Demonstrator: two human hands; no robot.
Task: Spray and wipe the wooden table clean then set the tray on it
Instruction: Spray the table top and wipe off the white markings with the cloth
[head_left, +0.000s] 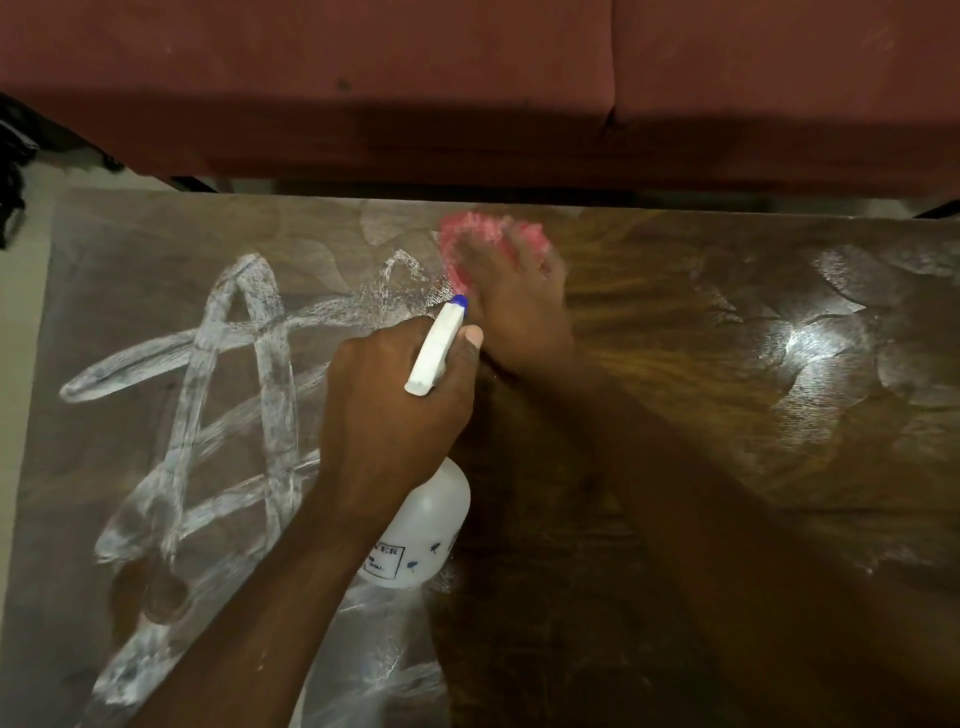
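Wooden table (701, 415) is showing two faces: its right half is looking dark and mostly wiped, with pale patches lingering toward the far right corner, while its left half is carrying thick white looping smears. A person is working at the border between them, the right hand (514, 301) pressing a pink cloth (483, 228) flat on the wood near the far edge, blurred as if in mid-stroke, its grip spread over the cloth rather than clenched. The left hand (384, 400) is grasping a white spray bottle (421, 535) by the neck, blue nozzle pointing toward the cloth. The bottle's body is translucent, and its fill level is impossible to judge. By this view, the wiping is roughly half done; the smeared left side is waiting. No tray is appearing in view, so that step is remaining. A reddish sofa (363, 78) is sitting just beyond the table.
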